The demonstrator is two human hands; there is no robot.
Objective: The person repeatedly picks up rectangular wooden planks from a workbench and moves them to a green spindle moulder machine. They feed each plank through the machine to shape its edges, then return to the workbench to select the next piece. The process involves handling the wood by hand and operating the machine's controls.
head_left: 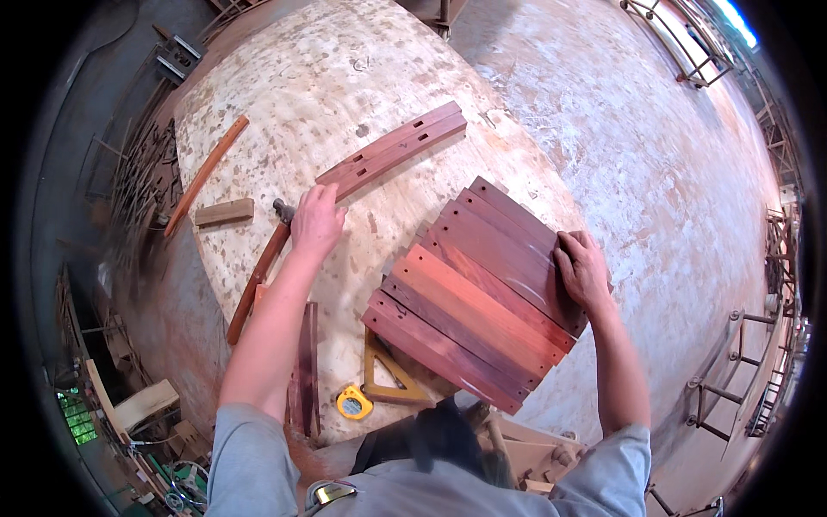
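My left hand (317, 226) is closed round the near end of two reddish-brown mortised wooden rails (396, 148), which lie side by side. Close against that hand is a hammer's dark metal head, its long wooden handle (258, 280) slanting toward me. Several wooden slats (474, 289), from orange to dark brown, lie edge to edge with small dark holes near their ends. Over the right edge of these slats, my right hand (584, 269) curls its fingers, gripping the darkest ones. What its thumb touches is partly hidden.
All this rests on a stained pale board (284, 77). Nearest me are a yellow tape measure (354, 401), a yellow set square (388, 379) and dark wooden strips (306, 370). A curved orange strip (207, 177) and a short wood block (224, 213) lie left. Metal racks (724, 388) stand right.
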